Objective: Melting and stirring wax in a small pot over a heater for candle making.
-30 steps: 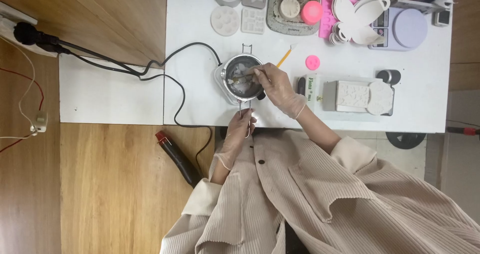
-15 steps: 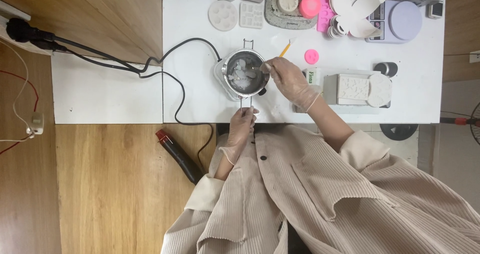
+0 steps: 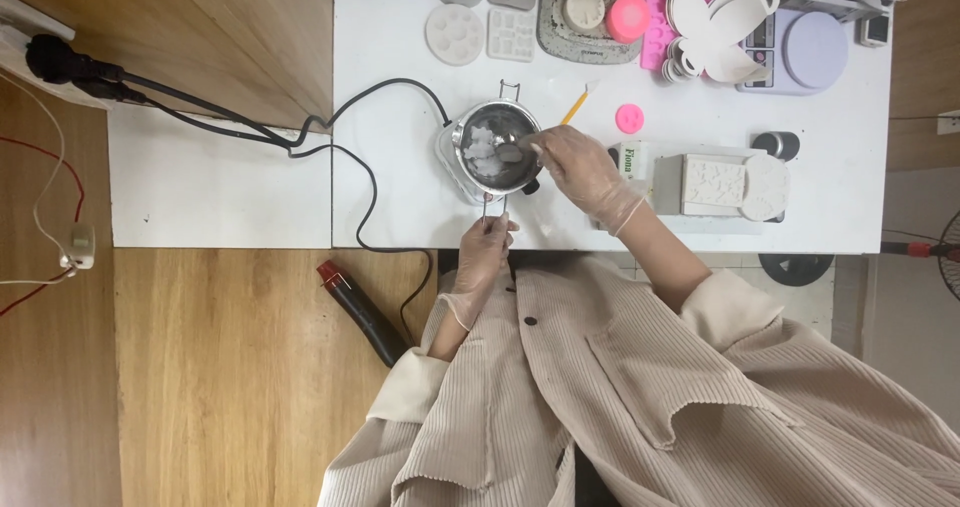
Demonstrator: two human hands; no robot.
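Observation:
A small metal pot (image 3: 492, 133) sits on a white electric hotplate (image 3: 450, 162) near the table's front edge, with pale wax-like chunks (image 3: 482, 151) inside. My left hand (image 3: 483, 250), gloved, grips the pot's thin wire handle (image 3: 486, 210) at the table edge. My right hand (image 3: 585, 172), also gloved, holds a stirring tool (image 3: 516, 151) whose tip is in the pot among the chunks. A yellow stick (image 3: 573, 107) pokes out behind the right hand.
The hotplate's black cable (image 3: 350, 157) loops left across the white table (image 3: 400, 47) to a wall plug. Moulds (image 3: 455, 34), a pink disc (image 3: 629, 119), a white butterfly shape (image 3: 715, 22), a scale (image 3: 810, 52) and a box with white cast pieces (image 3: 720, 185) crowd the back and right. A black-and-red tool (image 3: 362, 312) lies on the floor.
My right hand has swept the stirring tool around inside the pot, from its left part toward the right rim. The chunks have shifted. My left hand has stayed on the handle.

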